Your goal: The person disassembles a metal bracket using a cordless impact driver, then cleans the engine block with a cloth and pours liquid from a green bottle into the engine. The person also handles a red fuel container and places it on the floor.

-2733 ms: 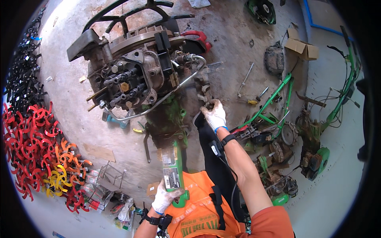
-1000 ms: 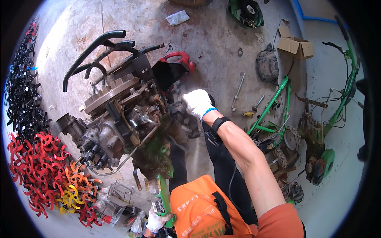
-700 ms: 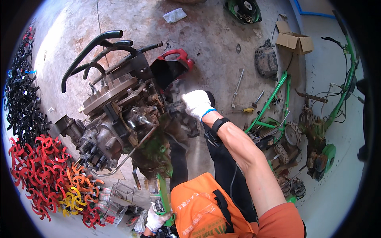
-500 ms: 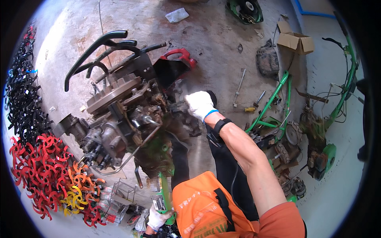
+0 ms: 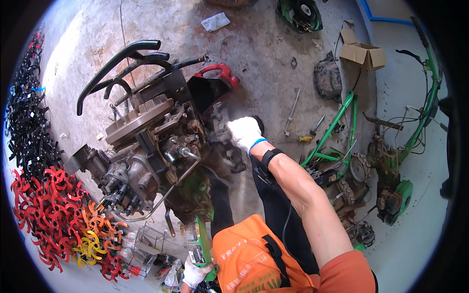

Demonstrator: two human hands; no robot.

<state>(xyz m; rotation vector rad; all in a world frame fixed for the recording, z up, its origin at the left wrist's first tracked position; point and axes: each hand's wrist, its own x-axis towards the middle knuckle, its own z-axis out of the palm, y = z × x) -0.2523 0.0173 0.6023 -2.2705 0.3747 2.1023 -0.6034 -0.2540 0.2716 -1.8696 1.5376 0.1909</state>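
A large greasy engine (image 5: 141, 161) with a finned top and bent black tubes stands left of centre. My right hand (image 5: 245, 134), in a white glove with a blue cuff, is closed beside the engine's right side, against a dark metal part (image 5: 230, 155) that looks smeared. What its fingers grip is hidden. At the bottom, my left hand (image 5: 195, 274), also gloved, is wrapped around the lower end of a green panel (image 5: 202, 241) with a label, below the engine's green, dirty base (image 5: 190, 195).
A red part with a handle (image 5: 220, 75) lies behind the engine. Red, orange and black curved blades (image 5: 46, 210) are heaped at the left. Right of me lie a green tubular frame (image 5: 332, 127), a screwdriver (image 5: 307, 138) and an open carton (image 5: 362, 52). A wire crate (image 5: 149, 239) stands lower left.
My right hand has shifted slightly downward beside the engine and stays closed. My left hand keeps its hold on the green panel. The whole view has moved a little.
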